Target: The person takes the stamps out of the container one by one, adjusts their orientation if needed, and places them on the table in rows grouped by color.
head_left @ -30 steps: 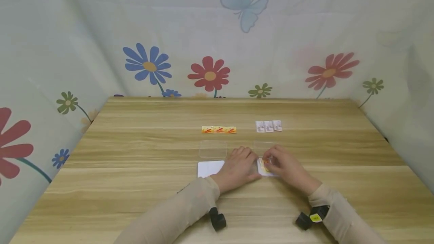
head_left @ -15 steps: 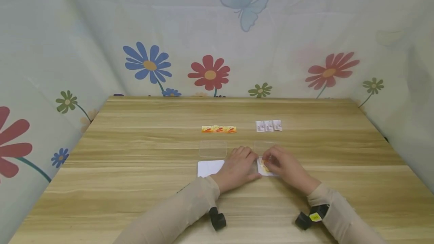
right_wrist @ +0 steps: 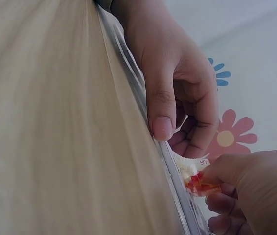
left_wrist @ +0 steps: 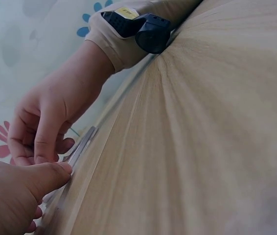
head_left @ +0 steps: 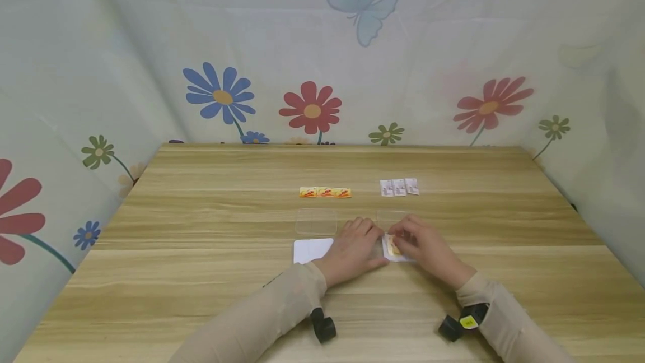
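Observation:
My right hand (head_left: 428, 248) pinches a yellow-and-red stamp (right_wrist: 195, 177) marked 80 between thumb and fingers. The stamp stands tilted over the white-lined base of the right clear plastic case (head_left: 392, 257). On the left side of that case, my left hand (head_left: 351, 248) holds it with the thumb (right_wrist: 162, 128) at the near edge and the fingers toward the far one. The case's transparent lid (head_left: 388, 217) lies folded back. Beside the left hand is a second clear case (head_left: 308, 251), white inside and partly covered by the wrist, its lid (head_left: 316, 222) also laid back.
Behind the cases lie a row of yellow-orange stamps (head_left: 325, 192) and a row of pale stamps (head_left: 399, 187). All rest on a wood-grain table (head_left: 211, 212). A flower-printed curtain (head_left: 272, 27) surrounds the table's back and sides.
My right fingers have shifted slightly left over the case with the stamp, which has turned a little. The left hand stays where it was.

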### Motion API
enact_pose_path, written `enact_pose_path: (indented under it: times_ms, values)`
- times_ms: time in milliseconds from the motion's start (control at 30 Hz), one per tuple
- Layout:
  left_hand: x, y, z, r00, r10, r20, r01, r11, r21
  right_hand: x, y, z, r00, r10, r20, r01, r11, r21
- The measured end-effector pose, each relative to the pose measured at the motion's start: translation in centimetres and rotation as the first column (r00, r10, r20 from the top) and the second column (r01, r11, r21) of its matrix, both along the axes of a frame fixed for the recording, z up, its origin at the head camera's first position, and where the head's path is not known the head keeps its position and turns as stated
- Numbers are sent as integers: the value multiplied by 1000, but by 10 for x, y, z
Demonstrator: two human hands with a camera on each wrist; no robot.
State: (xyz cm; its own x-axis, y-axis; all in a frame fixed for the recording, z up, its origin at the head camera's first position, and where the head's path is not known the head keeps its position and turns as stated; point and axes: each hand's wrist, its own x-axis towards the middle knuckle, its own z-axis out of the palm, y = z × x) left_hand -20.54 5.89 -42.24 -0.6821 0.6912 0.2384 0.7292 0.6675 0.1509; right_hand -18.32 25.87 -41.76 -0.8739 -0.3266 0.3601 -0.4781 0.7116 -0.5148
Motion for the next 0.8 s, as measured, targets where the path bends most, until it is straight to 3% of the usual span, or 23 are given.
enact_pose_path:
  times_ms: [800]
  values:
    - [-6,-2,-2,1000,-6,3,6,1000,30,0,5,21,992,16,127,-14,1000,-16]
